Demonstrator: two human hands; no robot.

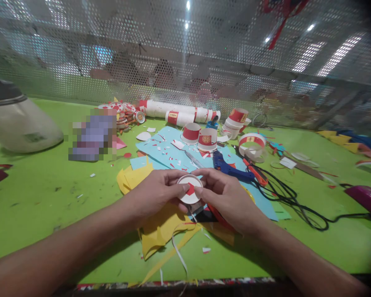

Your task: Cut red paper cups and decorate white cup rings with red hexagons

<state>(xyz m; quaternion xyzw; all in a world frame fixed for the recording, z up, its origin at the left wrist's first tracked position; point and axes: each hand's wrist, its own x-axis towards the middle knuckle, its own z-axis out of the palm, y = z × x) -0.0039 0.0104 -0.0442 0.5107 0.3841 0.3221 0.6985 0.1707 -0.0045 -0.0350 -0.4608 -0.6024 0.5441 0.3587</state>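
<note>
The disc [189,198], white with a rim, is above the middle of the near part of the green surface [34,206], held between the left hand [162,189] and the right hand [228,196]. Both thumbs lie on its face near a red piece [190,189] at its centre, with fingers curled around its edge; whether the piece is stuck down, I cannot tell. Beneath the hands lie yellow paper [160,231] and a thin white ribbon [179,253]. Just beyond is blue paper [163,142], strewn with red and white scraps, with a blue glue gun [233,170] resting on it, right of the disc. 2 red-and-white cups [199,137] stand upside down side by side at its far part. To their right are a cup stack [235,121] and a cut ring [252,140]; behind them, a long row of nested cups [176,110] lies sideways. Decorated discs [122,115] are piled to the left. A black cord [297,204] loops at right near a purple object [365,197]. Farthest back stands a perforated screen [185,49].
</note>
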